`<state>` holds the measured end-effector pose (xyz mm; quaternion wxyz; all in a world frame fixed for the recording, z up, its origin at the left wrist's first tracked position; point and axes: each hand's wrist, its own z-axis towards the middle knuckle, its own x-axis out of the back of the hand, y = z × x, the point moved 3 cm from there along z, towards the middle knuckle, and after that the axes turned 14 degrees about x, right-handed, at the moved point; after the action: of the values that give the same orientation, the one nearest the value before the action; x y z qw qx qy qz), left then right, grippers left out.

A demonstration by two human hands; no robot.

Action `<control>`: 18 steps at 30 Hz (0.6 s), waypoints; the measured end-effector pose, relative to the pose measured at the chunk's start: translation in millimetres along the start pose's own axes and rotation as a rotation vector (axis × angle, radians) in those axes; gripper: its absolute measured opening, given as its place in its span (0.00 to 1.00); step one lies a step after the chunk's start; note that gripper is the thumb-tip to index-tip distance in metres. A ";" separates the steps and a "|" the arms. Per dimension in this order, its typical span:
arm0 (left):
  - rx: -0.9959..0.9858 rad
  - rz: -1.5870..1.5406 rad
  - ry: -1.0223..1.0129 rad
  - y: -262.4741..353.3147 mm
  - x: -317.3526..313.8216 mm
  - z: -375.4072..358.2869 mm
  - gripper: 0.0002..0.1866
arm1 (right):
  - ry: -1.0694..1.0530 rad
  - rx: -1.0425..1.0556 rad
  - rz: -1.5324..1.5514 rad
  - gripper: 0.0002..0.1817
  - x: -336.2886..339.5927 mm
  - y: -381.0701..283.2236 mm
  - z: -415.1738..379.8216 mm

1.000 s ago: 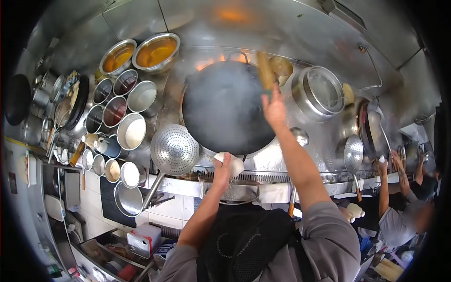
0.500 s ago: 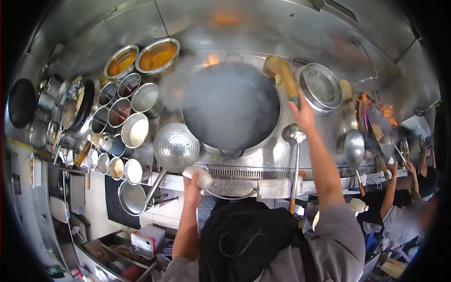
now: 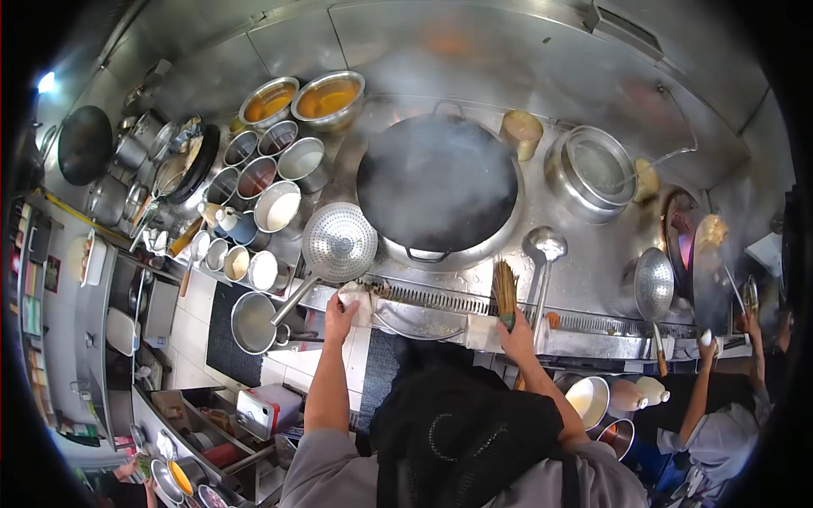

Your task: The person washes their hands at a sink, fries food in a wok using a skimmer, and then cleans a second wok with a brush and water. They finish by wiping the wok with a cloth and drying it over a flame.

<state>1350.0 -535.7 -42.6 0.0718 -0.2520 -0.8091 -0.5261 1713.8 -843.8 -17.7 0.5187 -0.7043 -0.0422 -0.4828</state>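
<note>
My right hand (image 3: 517, 340) is closed round the green-bound end of a bamboo wok brush (image 3: 506, 288), its bristles pointing up over the stove's front edge. My left hand (image 3: 340, 323) grips a folded whitish cloth (image 3: 356, 303) at the same edge, just below the perforated strainer (image 3: 340, 241). Between and beyond both hands sits a large black wok (image 3: 436, 190) on its burner, smoke drifting over it and hiding part of its inside. A steel ladle (image 3: 546, 245) lies right of the brush. No contact shows between either hand and the wok.
Steel pots of sauces and powders (image 3: 277, 206) crowd the left, with two bowls of amber liquid (image 3: 329, 97) behind. Back right stand a yellowish cylinder (image 3: 522, 134) and a water-filled pot (image 3: 593, 173). A co-worker's hand (image 3: 707, 347) is by another wok with flames at far right.
My right hand has brought the brush from the wok's back right down to the stove's front edge. My left hand still holds the cloth. The view has shifted, and the smoke looks thinner.
</note>
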 end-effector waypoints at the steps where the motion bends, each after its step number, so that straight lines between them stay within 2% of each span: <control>1: -0.028 -0.024 0.081 3.4 -1.1 -3.8 0.35 | -0.084 -0.008 0.034 0.38 -0.4 4.7 3.7; 5: -0.048 0.017 0.158 -2.1 -6.4 -2.1 0.38 | -0.267 -0.043 -0.009 0.43 16.8 -4.8 7.7; 8: -0.012 0.056 0.226 -18.7 -3.4 -6.4 0.41 | -0.302 -0.004 -0.060 0.44 19.2 2.3 8.8; 9: -0.047 0.052 0.326 -24.5 4.0 -9.3 0.42 | -0.302 0.005 -0.067 0.44 17.2 3.9 8.0; 10: -0.081 0.048 0.427 -30.6 11.1 -12.7 0.44 | -0.206 0.055 -0.165 0.38 17.9 3.5 8.9; 11: -0.075 -0.031 0.515 -42.6 17.0 -20.5 0.33 | -0.111 0.104 -0.262 0.33 20.1 3.8 7.8; 12: -0.070 -0.039 0.519 -48.0 29.1 -35.8 0.33 | -0.114 0.111 -0.267 0.33 24.0 5.3 7.0; 14: -0.120 0.115 0.448 -60.3 53.0 -65.5 0.21 | -0.002 0.336 -0.167 0.24 32.3 -2.5 12.8; 15: -0.117 0.109 0.454 -69.0 62.7 -77.8 0.21 | 0.104 0.363 -0.121 0.18 35.7 -14.9 7.6; 16: -0.117 -0.001 0.430 -82.2 72.7 -91.5 0.16 | 0.098 0.365 -0.122 0.18 41.8 -35.7 0.0; 18: -0.112 -0.111 0.405 -110.1 97.7 -120.0 0.13 | -0.108 0.193 -0.132 0.14 44.9 -72.0 -13.5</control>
<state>1194.6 -644.9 -42.7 0.1897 -0.0997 -0.7603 -0.6132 1688.6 -841.1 64.3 0.5481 -0.6718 -0.1626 -0.4710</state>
